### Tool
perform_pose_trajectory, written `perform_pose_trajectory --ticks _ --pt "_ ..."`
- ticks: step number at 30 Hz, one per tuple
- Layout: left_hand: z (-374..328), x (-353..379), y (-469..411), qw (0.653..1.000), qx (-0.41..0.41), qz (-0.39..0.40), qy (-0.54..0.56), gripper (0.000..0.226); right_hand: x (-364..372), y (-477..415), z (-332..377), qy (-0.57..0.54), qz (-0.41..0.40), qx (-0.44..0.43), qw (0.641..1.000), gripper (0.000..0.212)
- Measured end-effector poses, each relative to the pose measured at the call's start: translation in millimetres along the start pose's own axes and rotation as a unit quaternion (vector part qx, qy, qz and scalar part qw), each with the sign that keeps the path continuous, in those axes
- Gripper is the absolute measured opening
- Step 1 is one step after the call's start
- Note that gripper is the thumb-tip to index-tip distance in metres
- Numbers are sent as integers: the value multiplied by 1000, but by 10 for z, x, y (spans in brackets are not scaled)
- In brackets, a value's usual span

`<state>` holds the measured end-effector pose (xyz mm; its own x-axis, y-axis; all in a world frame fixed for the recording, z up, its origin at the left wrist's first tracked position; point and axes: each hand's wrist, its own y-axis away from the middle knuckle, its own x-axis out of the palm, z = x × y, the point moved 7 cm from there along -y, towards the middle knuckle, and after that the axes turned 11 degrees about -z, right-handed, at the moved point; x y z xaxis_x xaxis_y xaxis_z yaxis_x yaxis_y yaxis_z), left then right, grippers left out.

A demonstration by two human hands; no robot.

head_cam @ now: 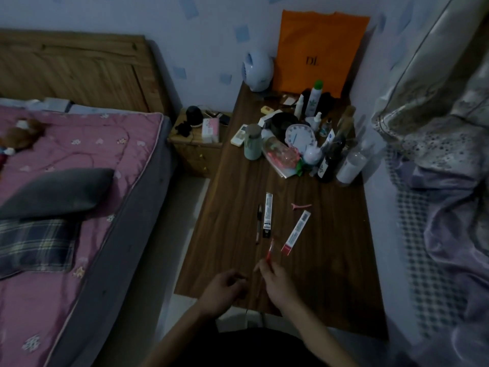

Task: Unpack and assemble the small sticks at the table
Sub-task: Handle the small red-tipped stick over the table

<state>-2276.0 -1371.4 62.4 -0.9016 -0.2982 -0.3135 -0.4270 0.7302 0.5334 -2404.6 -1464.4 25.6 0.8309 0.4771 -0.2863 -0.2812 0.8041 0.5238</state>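
Observation:
My right hand (275, 280) pinches a thin red stick (270, 250) that points up and away over the dark wooden table (317, 274). My left hand (225, 288) hovers beside it with fingers curled; whether it holds something small I cannot tell. A slim dark stick (258, 223) lies on the table beyond the hands. Next to it rests a long white-and-black box (268, 214). A second narrow box with a red end (295, 232) lies tilted to the right.
A pink hair clip (301, 206) lies past the boxes. Bottles, a clock and other clutter (304, 139) fill the table's far end below an orange bag (317, 51). A bed with a pink quilt (66, 181) is on the left, bedding (444, 181) on the right.

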Motion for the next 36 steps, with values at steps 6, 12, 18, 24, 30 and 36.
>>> perform_pose_trajectory --ticks 6,12,18,24,30,36 --pt "-381 104 -195 992 107 1 -66 10 -15 -181 298 -37 -1 -32 999 8" --pt "-448 21 -350 964 156 -4 -213 12 -197 -279 330 -134 -30 25 990 16" --pt "-382 -19 -391 950 161 9 -267 9 -160 -285 223 -173 -19 76 982 12" --pt "-311 88 -357 925 199 17 -322 34 19 -242 300 -126 73 42 988 31" --pt "-266 -61 -342 921 204 -52 -327 46 115 -227 287 -74 40 17 996 35" --pt "-268 -83 -321 925 221 -44 -306 46 121 -192 345 -67 35 -17 997 34"
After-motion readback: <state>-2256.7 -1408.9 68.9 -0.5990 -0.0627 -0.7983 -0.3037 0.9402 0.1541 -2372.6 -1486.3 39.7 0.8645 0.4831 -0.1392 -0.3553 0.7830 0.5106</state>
